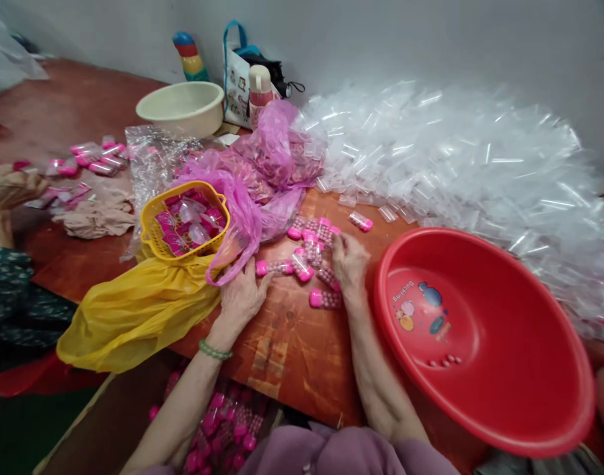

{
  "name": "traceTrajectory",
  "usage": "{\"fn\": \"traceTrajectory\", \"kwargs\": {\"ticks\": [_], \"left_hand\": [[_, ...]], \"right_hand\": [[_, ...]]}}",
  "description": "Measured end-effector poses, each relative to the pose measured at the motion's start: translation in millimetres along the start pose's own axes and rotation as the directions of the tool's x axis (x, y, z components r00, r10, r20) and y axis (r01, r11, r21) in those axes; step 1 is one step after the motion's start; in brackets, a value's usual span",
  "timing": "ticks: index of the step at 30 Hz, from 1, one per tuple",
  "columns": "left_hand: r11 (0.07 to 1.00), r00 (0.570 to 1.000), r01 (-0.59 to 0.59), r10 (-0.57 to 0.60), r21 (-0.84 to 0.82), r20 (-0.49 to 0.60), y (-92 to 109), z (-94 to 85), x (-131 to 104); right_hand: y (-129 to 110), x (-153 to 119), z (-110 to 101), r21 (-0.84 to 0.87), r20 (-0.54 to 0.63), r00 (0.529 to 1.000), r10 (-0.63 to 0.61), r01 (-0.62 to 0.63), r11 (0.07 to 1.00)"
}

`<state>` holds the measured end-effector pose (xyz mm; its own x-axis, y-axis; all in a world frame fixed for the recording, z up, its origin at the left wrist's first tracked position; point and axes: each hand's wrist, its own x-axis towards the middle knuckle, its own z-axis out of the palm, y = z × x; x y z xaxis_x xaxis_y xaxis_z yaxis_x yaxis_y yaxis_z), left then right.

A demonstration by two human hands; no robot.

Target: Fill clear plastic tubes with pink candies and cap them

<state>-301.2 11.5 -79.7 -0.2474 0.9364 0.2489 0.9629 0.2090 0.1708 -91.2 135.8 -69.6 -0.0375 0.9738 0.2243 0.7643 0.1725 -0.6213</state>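
Several small clear tubes with bright pink caps lie in a loose cluster on the reddish-brown table, filled with small pink balls. At the cluster's left side is my left hand, its thumb apart from its fingers, beside one capped tube. Part of that hand's fingers is hidden by a pink plastic bag. My right hand is cupped along the cluster's right edge, fingertips near a pink cap. It appears to hold nothing. A single tube lies farther back, apart from the others.
A large red basin with a few pink balls stands at right, before a heap of clear empty tubes. At left are a yellow basket of pink packets and a yellow bag. Another person's hand is far left.
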Motion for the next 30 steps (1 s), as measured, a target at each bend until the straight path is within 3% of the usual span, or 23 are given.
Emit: {"fn": "traceTrajectory", "kwargs": {"ticks": [2,4,7,9,14,20,24,30], "left_hand": [[1.0,1.0,0.0,0.0,-0.02,-0.006,2.5,4.4,4.0],[0.996,1.0,-0.02,0.021,-0.087,0.004,5.3,10.8,11.0],[0.964,0.994,-0.086,0.101,-0.25,0.047,8.4,21.7,24.8],[0.937,0.991,-0.074,0.107,-0.343,0.079,10.4,27.7,33.5],[0.875,0.989,-0.01,0.079,-0.485,0.122,18.1,34.6,46.4],[0.804,0.976,-0.093,0.19,-0.587,0.105,16.7,29.4,46.3],[0.85,0.992,-0.076,0.118,-0.521,0.048,-2.0,20.6,20.5],[0.883,0.999,0.026,-0.011,-0.469,0.034,-41.9,-2.1,-48.8]], "right_hand": [[4.9,35.6,-0.2,-0.074,-0.167,0.981,0.104,-0.117,0.99],[10.9,68.5,4.4,-0.121,-0.235,0.948,0.216,-0.249,0.961],[12.2,93.3,19.2,-0.145,-0.111,0.938,0.327,-0.341,0.929],[4.6,92.8,32.2,-0.157,0.028,0.954,0.298,-0.29,0.944],[-25.7,69.3,57.4,-0.096,0.285,0.959,0.002,0.027,0.995],[-40.1,26.4,61.6,0.014,0.355,0.895,-0.27,0.284,0.959],[-51.9,-18.0,71.2,0.061,0.341,0.894,-0.291,0.288,0.956],[-96.7,-100.7,85.3,0.199,0.298,0.927,-0.228,0.174,0.965]]}}
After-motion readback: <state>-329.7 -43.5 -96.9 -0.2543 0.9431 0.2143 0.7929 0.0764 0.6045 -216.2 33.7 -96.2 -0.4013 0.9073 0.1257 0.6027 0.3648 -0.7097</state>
